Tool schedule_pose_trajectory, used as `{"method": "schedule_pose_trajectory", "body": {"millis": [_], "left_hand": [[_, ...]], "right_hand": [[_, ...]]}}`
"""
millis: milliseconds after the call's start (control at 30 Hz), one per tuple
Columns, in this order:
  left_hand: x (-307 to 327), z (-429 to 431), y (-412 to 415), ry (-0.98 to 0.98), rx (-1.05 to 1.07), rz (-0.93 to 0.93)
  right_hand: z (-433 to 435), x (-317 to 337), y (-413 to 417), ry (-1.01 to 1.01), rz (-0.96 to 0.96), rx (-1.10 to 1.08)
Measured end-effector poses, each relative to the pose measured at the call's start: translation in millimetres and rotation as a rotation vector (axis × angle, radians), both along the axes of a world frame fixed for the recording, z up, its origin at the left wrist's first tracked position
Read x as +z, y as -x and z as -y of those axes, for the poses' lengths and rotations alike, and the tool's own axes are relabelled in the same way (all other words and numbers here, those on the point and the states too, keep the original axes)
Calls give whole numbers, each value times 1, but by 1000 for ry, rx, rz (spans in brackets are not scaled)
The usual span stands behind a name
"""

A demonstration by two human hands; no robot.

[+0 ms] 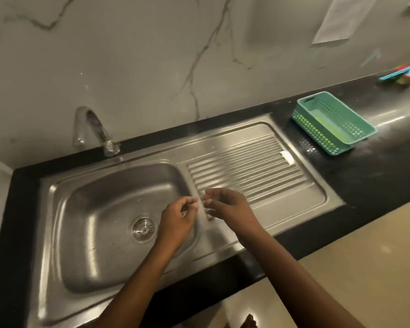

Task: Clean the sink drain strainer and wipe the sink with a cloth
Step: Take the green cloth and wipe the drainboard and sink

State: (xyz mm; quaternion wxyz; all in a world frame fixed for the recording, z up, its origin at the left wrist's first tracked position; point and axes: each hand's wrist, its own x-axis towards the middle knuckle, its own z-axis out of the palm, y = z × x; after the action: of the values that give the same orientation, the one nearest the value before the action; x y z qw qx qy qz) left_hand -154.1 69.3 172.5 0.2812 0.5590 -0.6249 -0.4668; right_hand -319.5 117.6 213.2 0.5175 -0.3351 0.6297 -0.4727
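The steel sink basin (85, 233) lies at the left, with the round drain strainer (143, 228) seated in its floor. My left hand (178, 221) hovers over the basin's right edge, just right of the strainer. My right hand (227, 207) is over the near end of the ribbed drainboard (258, 166). The fingertips of both hands are pinched and almost meet. A faint, pale, blurred strip (202, 207) shows between them; what it is cannot be made out. No cloth is in view.
A curved tap (94, 129) stands behind the basin against the marble wall. A green perforated plastic basket (333, 124) sits on the black counter (376, 166) to the right, with colourful items (402, 74) further back. A paper sheet (341, 20) hangs on the wall.
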Motion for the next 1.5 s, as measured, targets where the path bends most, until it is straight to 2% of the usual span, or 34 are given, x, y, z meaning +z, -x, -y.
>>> {"method": "schedule_pose_trajectory", "body": {"millis": [333, 667, 967, 1300, 1500], "left_hand": [[32, -67, 186, 33, -193, -82], [44, -83, 301, 41, -277, -88], [51, -46, 390, 27, -256, -159], [79, 22, 459, 84, -202, -211], [84, 51, 509, 62, -169, -174]], "right_hand": [[-99, 21, 178, 35, 110, -195], [-140, 14, 289, 10, 117, -367], [-93, 36, 372, 60, 64, -400], [16, 59, 464, 90, -90, -307], [80, 40, 514, 30, -384, -128]]}}
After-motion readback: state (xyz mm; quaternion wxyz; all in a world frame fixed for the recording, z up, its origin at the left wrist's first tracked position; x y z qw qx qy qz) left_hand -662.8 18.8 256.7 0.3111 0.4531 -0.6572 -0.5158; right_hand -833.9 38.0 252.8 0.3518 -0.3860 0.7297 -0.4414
